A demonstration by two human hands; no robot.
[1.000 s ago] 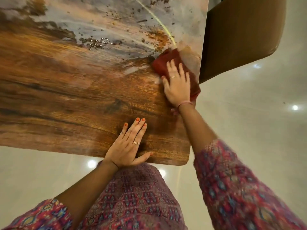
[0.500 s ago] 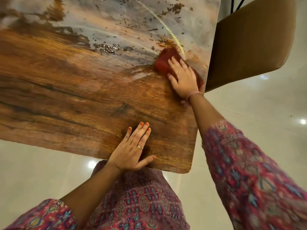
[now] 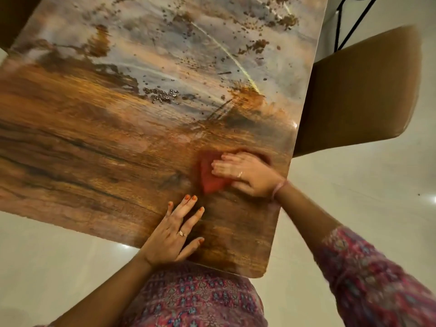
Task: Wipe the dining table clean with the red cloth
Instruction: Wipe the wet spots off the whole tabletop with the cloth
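The wooden dining table fills the upper left; its far half is wet, with brown crumbs and droplets. My right hand lies flat on the red cloth and presses it to the table near the right edge, fingers pointing left. The hand and cloth are motion-blurred, and most of the cloth is hidden under the palm. My left hand rests flat on the table near its front edge, fingers spread, just below the cloth.
A tan chair stands against the table's right side, with black metal legs behind it. Glossy pale floor surrounds the table. My patterned clothing is at the bottom.
My right hand has dragged the red cloth from the far wet patch back toward me along the right edge, leaving a smeared streak. The left hand has stayed in place.
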